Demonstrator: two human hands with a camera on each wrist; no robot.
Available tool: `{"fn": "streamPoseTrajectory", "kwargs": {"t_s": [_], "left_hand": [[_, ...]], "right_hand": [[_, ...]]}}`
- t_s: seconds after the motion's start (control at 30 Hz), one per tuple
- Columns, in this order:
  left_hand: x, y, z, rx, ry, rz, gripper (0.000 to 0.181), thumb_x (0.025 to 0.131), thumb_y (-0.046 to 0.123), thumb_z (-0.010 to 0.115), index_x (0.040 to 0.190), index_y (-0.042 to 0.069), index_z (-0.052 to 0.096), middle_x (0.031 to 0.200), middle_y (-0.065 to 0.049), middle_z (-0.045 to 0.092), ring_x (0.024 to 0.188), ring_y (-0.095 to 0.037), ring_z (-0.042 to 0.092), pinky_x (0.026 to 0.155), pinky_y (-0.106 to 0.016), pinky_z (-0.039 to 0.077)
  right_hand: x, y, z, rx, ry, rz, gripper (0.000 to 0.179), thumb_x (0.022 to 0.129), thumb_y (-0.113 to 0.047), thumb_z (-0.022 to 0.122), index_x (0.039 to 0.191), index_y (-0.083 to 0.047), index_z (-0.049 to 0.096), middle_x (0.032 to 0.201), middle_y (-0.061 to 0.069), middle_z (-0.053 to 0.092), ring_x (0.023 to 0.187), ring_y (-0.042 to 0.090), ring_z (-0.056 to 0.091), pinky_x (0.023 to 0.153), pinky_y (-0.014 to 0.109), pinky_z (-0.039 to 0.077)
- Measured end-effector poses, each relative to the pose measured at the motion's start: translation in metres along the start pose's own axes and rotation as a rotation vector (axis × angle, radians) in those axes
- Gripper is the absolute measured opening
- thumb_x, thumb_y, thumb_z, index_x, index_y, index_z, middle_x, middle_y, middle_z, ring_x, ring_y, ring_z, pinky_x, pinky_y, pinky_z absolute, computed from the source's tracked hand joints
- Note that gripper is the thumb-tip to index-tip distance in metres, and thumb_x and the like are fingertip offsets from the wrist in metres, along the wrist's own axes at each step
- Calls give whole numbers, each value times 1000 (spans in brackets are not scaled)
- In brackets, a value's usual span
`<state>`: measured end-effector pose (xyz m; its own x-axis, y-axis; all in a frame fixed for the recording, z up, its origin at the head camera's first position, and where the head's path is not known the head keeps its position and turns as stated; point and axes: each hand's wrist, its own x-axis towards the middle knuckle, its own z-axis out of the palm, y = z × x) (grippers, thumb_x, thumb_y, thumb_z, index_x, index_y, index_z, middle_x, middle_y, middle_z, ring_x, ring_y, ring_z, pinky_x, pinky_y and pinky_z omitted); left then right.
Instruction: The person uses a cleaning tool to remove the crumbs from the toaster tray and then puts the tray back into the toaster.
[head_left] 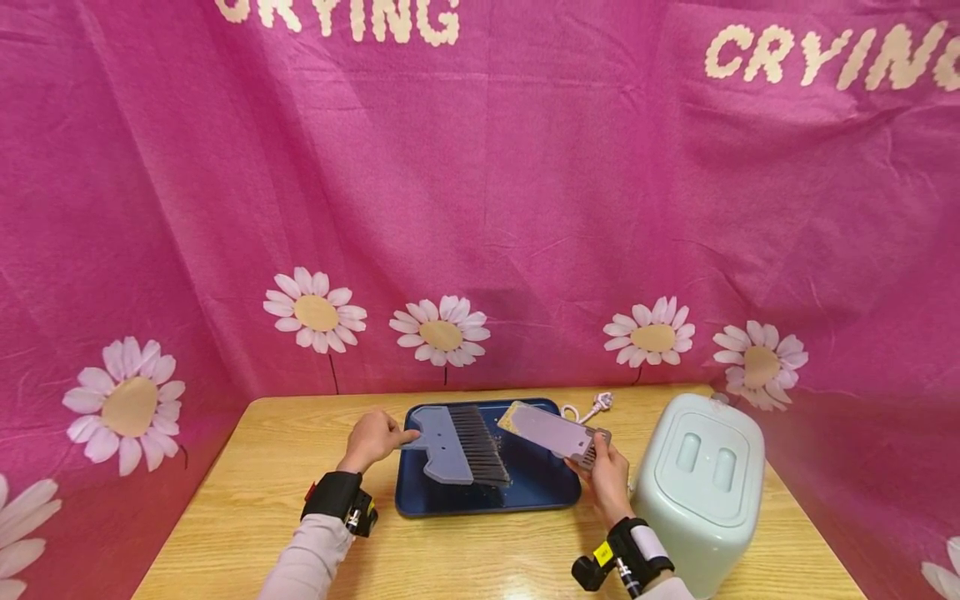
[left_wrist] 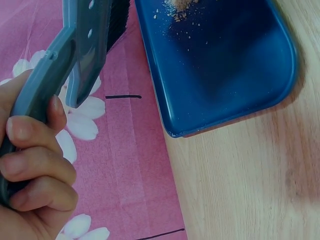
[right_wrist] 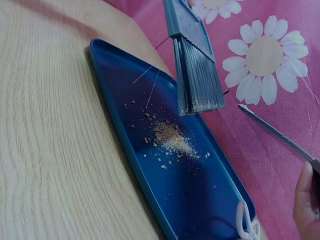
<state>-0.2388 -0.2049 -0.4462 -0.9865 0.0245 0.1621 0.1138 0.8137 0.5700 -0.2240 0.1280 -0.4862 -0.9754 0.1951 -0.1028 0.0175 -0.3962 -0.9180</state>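
My left hand point(head_left: 372, 440) grips the handle of a grey-blue brush point(head_left: 442, 446), fingers curled round it in the left wrist view. The dark bristles point right, over a blue tray point(head_left: 536, 493); in the right wrist view they hang above the tray's far side. A flat lavender plate point(head_left: 551, 431) with a slotted grey end is held in my right hand point(head_left: 611, 482), thumb on top. Yellowish crumbs cling to its far tip, which overlaps the tray in the head view. Seen edge-on in the right wrist view, it is thin. A small heap of tan crumbs point(right_wrist: 172, 137) lies in the tray.
A mint-green lidded box point(head_left: 701, 492) stands at the right of the wooden table point(head_left: 420, 562), close to my right hand. Behind the tray's right corner lies a white cord with a plug point(head_left: 602, 402). A pink daisy-patterned cloth point(head_left: 525, 208) hangs behind the table.
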Motion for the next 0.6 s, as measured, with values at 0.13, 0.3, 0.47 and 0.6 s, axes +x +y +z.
{"fn": "streamPoseTrajectory", "kwargs": {"t_s": [0.13, 0.3, 0.47, 0.6], "left_hand": [[-2, -1, -3, 17, 6, 6, 55, 79, 26, 78, 44, 16, 37, 47, 11, 21, 41, -6, 21, 46, -22, 13], [-3, -5, -10, 2, 5, 11, 54, 80, 26, 77, 45, 16, 37, 48, 10, 21, 42, -6, 21, 47, -23, 13], [0, -7, -15, -103, -11, 74, 54, 82, 22, 76, 47, 15, 36, 49, 10, 20, 45, -8, 21, 50, -24, 15], [3, -1, -12, -191, -66, 199, 51, 83, 21, 75, 49, 13, 38, 50, 10, 21, 46, -8, 22, 52, -24, 17]], "right_hand": [[0, 0, -1, -14, 7, 4, 49, 106, -20, 30, 134, 20, 28, 85, -2, 61, 72, 3, 62, 67, 21, 53], [0, 2, -2, -24, 3, 12, 49, 106, -20, 29, 135, 19, 28, 86, -2, 61, 72, 3, 62, 68, 21, 53], [1, 3, -2, -12, 4, 10, 48, 106, -20, 30, 134, 19, 29, 84, -3, 60, 72, 3, 62, 67, 22, 53], [1, 3, 2, 4, -20, 17, 48, 106, -18, 29, 134, 20, 28, 84, -2, 61, 72, 4, 62, 66, 22, 54]]}}
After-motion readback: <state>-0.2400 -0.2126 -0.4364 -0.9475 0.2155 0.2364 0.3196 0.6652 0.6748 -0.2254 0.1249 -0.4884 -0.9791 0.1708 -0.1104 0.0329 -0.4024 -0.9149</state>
